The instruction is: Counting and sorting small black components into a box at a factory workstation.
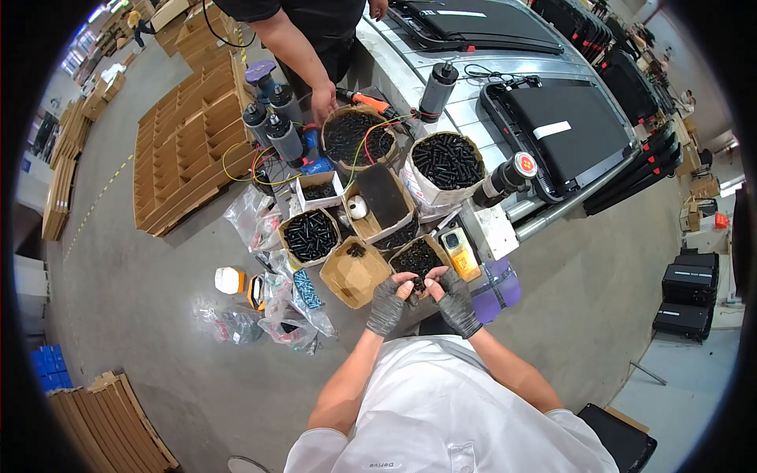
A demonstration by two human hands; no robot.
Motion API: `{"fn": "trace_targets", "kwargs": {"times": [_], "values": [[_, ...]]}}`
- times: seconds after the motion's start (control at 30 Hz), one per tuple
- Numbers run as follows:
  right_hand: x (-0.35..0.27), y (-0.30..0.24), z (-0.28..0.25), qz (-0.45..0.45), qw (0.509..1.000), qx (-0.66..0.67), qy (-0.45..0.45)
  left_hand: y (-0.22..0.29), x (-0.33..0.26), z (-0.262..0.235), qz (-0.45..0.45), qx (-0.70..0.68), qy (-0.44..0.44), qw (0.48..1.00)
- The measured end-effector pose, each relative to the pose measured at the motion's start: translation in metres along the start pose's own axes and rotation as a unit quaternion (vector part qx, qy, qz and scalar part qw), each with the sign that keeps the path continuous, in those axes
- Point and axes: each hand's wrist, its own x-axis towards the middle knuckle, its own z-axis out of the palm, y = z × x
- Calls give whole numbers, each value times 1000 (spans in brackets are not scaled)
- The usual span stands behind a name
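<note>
One view only, head camera. Left hand [386, 306] and right hand [456, 304], both in grey fingerless gloves, meet over the near edge of a small carton [429, 239]; thumb and fingertips of each pinch a small dark piece [419, 284] between them. The fingers cover much of it, so its exact form, and whether it is one part or several, cannot be told. Co-worker [319, 24] is cut off by the upper edge; that person's lowered hand [324, 101] is at the rim of a larger tub of black hardware [355, 138], grip unclear. Fisheye rim darkens the corners.

Writing: light labels sit on the black panels [579, 118], print too small to read. Red round sticker [525, 164] caps a black cylindrical tool [505, 183]. Small lettering shows on the white shirt [418, 418], near the lower edge.

Held piece: dark, near black, tiny; similar in tone to the loose small parts [415, 256] filling the carton just beyond the fingertips. Surface detail not resolved.
</note>
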Motion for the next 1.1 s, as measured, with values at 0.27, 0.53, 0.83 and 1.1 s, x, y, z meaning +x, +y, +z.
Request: {"fn": "trace_targets", "kwargs": {"times": [0.27,0.53,0.83,1.1], "values": [[-8,10,8,-91,991,-90,38,-10,3,1,12,-17,25,999],[-3,0,11,-104,985,-132,33,-8,2,-1,34,40,26,998],[7,-2,4,-226,944,-236,39,3,-8,1,86,-6,-49,995],[9,25,11,9,997,-72,-41,0,-11,-17,123,287,2,950]]}}
